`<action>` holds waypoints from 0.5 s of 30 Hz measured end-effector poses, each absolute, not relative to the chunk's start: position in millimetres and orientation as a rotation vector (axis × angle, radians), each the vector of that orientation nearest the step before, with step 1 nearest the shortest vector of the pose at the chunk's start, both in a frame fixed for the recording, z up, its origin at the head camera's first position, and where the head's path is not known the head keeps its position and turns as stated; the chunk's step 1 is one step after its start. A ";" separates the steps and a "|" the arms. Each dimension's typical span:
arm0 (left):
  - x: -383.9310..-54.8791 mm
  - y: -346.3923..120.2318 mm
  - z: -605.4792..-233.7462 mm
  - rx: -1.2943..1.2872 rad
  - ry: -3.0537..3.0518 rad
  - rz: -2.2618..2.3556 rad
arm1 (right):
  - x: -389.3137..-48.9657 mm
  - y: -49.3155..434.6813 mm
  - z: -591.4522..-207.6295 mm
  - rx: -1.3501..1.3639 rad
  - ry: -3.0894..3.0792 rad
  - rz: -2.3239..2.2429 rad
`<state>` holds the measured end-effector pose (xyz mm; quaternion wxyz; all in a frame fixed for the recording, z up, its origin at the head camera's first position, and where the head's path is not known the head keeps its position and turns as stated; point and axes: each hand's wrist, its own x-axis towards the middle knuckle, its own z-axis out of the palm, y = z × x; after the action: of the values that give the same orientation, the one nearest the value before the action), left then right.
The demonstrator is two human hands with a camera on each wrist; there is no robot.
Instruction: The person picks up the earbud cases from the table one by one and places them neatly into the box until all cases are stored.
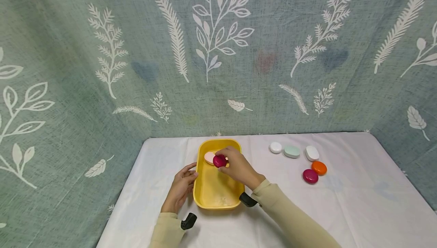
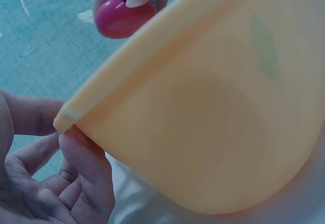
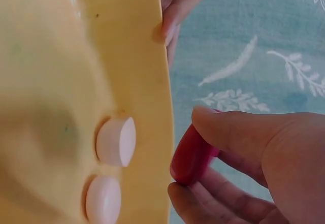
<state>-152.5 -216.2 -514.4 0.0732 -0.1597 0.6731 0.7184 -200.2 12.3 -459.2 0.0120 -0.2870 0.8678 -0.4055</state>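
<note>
My right hand [image 1: 238,167] pinches a glossy dark pink bar of soap [image 1: 219,161] between thumb and fingers, over the back part of a yellow plastic tub [image 1: 218,199]. In the right wrist view the soap [image 3: 192,155] appears tilted on edge, raised above the tub's rim. My left hand [image 1: 181,188] grips the tub's left rim, with thumb and forefinger right at the edge in the left wrist view. Inside the tub lie two pale pink soaps [image 3: 118,141], side by side near its back end; in the head view my right hand partly covers them.
On the white-covered table to the right lie a round white soap [image 1: 275,148], a pale green one [image 1: 291,151], an oval white one [image 1: 312,153], an orange one [image 1: 319,168] and another dark pink one [image 1: 310,176]. A leaf-patterned curtain [image 1: 218,100] hangs behind the table.
</note>
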 end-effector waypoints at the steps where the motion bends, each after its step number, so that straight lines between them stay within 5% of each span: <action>1: -152.8 -216.2 -514.7 -0.482 2.022 2.155 | -200.4 10.3 -458.8 -0.901 2.708 -1.251; 15: -154.3 -217.9 -514.7 -0.478 2.004 2.172 | -207.8 -12.9 -461.7 -0.861 2.684 -1.156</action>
<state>-154.3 -217.9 -514.7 0.0737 -0.1592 0.6677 0.7235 -207.8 -12.9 -461.7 0.0474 -0.2822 0.8800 -0.3791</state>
